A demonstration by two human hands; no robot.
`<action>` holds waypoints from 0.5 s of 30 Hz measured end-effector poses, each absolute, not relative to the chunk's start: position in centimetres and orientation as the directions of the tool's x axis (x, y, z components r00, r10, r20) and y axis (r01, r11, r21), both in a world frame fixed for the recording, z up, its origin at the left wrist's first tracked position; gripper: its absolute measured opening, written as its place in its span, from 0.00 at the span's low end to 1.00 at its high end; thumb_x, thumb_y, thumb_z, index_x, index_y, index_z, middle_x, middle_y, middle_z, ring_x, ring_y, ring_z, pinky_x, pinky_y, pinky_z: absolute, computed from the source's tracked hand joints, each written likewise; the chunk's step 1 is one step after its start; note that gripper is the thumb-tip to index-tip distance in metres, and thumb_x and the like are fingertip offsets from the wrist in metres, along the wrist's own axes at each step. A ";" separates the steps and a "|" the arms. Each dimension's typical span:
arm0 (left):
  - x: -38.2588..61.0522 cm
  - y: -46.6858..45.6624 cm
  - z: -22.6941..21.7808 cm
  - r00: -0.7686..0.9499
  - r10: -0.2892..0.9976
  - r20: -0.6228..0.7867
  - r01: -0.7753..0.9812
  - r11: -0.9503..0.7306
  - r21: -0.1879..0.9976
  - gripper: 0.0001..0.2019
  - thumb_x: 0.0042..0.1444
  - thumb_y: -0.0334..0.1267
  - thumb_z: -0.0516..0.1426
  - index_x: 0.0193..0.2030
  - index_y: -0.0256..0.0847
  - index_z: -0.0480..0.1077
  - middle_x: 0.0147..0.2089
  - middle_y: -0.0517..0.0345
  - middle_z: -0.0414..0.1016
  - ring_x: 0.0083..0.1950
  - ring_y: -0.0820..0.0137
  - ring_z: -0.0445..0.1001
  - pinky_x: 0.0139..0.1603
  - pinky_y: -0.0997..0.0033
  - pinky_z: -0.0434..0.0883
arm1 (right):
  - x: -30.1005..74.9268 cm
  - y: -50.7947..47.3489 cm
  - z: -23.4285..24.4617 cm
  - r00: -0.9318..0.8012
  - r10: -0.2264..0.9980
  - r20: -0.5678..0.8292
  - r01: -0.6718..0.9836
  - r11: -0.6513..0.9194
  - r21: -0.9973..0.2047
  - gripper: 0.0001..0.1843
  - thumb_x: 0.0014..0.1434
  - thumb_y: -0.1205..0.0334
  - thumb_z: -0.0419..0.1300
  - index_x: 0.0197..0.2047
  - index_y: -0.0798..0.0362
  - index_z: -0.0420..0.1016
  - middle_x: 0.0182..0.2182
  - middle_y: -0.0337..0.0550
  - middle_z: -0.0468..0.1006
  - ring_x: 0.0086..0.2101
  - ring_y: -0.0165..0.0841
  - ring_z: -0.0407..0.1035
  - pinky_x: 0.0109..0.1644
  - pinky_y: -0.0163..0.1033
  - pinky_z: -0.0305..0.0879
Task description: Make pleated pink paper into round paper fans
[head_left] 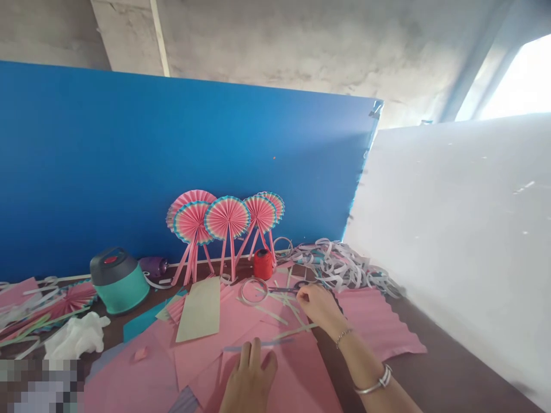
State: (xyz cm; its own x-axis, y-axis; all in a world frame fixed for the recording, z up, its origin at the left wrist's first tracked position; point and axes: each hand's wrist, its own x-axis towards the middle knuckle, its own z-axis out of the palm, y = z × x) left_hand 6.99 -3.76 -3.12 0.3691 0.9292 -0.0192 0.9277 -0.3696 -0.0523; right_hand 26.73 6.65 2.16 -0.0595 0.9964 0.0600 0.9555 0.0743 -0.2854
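My left hand (249, 376) lies with its fingers apart on a pink paper sheet (297, 373), its fingertips by a thin grey-blue strip (258, 345). Over the right part of the papers, my right hand (317, 305) is closed with curled fingers, right at the handles of dark scissors (282, 290). What its fingers hold, if anything, is hidden. A dark edge shows behind that hand. Pale green paper strips (275, 314) lie scattered to its left, by a clear tape ring (253, 291). To its right lies a rippled pink sheet (379, 321).
Pleated pink paper fans (227, 218) lean against the blue board (129, 155). A red thread spool (263, 264), a teal-and-black container (119, 281) and a purple spool (152, 267) stand before it. Paper shreds (336, 264) pile up at right; crumpled white material (77, 335) lies left.
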 end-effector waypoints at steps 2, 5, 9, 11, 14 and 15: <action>6.8 -3.6 -4.0 0.390 0.910 0.141 0.921 -0.381 -0.086 0.23 0.54 0.21 0.47 0.51 0.47 0.70 0.59 0.47 0.68 0.55 0.59 0.67 0.39 0.67 0.72 | 26.8 7.5 2.2 -0.044 0.995 0.091 0.958 0.068 -0.278 0.13 0.55 0.71 0.53 0.28 0.52 0.77 0.34 0.45 0.79 0.39 0.37 0.69 0.39 0.36 0.55; 6.4 -3.5 -4.7 0.436 0.832 0.344 0.900 -0.408 -0.152 0.18 0.57 0.25 0.50 0.47 0.48 0.73 0.55 0.49 0.72 0.52 0.61 0.68 0.46 0.61 0.69 | 27.0 8.9 2.2 -0.067 0.991 0.117 0.958 0.096 -0.271 0.13 0.55 0.72 0.53 0.30 0.52 0.79 0.37 0.46 0.78 0.42 0.39 0.68 0.43 0.39 0.56; 6.2 -3.7 -4.5 0.472 0.766 0.437 0.881 -0.434 -0.191 0.14 0.57 0.29 0.53 0.47 0.48 0.73 0.52 0.50 0.73 0.51 0.61 0.67 0.48 0.60 0.66 | 26.0 10.3 1.9 -0.175 0.977 0.125 0.937 0.204 -0.285 0.13 0.55 0.70 0.55 0.35 0.51 0.80 0.39 0.45 0.77 0.45 0.38 0.66 0.48 0.39 0.56; 6.3 -3.9 -4.5 0.448 0.770 0.454 0.893 -0.413 -0.181 0.13 0.58 0.30 0.53 0.46 0.49 0.73 0.51 0.51 0.73 0.50 0.61 0.67 0.48 0.60 0.65 | 25.1 10.6 1.7 -0.224 0.966 0.131 0.922 0.253 -0.292 0.13 0.55 0.69 0.55 0.36 0.50 0.80 0.40 0.44 0.77 0.46 0.38 0.66 0.49 0.38 0.57; 6.5 -3.9 -4.6 0.413 0.776 0.477 0.910 -0.380 -0.169 0.11 0.59 0.33 0.53 0.44 0.49 0.74 0.48 0.52 0.73 0.49 0.61 0.67 0.48 0.60 0.65 | 23.4 10.7 1.0 -0.274 0.952 0.136 0.906 0.302 -0.296 0.12 0.55 0.68 0.55 0.35 0.50 0.81 0.39 0.45 0.77 0.45 0.39 0.66 0.49 0.40 0.57; 6.6 -3.8 -4.7 0.409 0.775 0.481 0.911 -0.375 -0.170 0.11 0.60 0.33 0.53 0.44 0.49 0.74 0.48 0.52 0.74 0.49 0.62 0.67 0.48 0.60 0.64 | 22.9 10.6 0.7 -0.284 0.949 0.136 0.903 0.313 -0.295 0.12 0.55 0.67 0.55 0.35 0.51 0.81 0.38 0.46 0.77 0.45 0.40 0.66 0.50 0.41 0.57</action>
